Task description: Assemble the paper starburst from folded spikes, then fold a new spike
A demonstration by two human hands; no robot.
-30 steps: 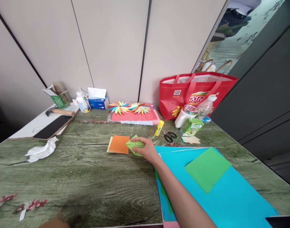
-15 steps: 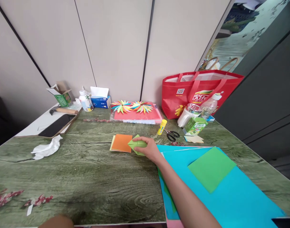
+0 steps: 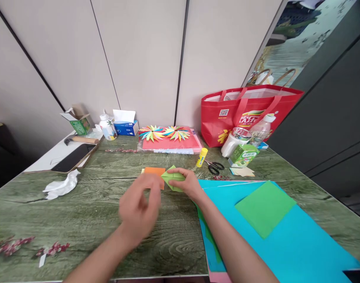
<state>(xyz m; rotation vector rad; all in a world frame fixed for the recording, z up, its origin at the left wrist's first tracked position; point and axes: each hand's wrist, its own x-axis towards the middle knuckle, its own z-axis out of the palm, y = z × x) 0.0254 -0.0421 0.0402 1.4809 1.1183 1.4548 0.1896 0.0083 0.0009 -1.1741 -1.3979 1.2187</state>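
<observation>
My right hand (image 3: pixel 189 181) grips a folded light-green paper (image 3: pixel 170 181) between thumb and fingers, just above the table. My left hand (image 3: pixel 141 204) is smeared by motion; its fingers look bent, and their tips reach close to the left corner of the green paper. Whether they touch anything I cannot tell. Behind the left hand lies a small stack of square papers with an orange sheet (image 3: pixel 155 171) on top, partly covered by that hand.
Large blue sheets (image 3: pixel 298 236) with a green square (image 3: pixel 266 209) lie right. Beyond stand a yellow glue stick (image 3: pixel 201 157), black scissors (image 3: pixel 214 167), a green carton (image 3: pixel 243 156) and a red bag (image 3: pixel 215 125). Paper stars (image 3: pixel 177 133) rest at the back; a crumpled tissue (image 3: pixel 62 185) and phone (image 3: pixel 72 157) lie left.
My left hand has come up from the bottom edge to beside the green paper, now covering part of the orange stack. The right hand keeps its hold on the green paper.
</observation>
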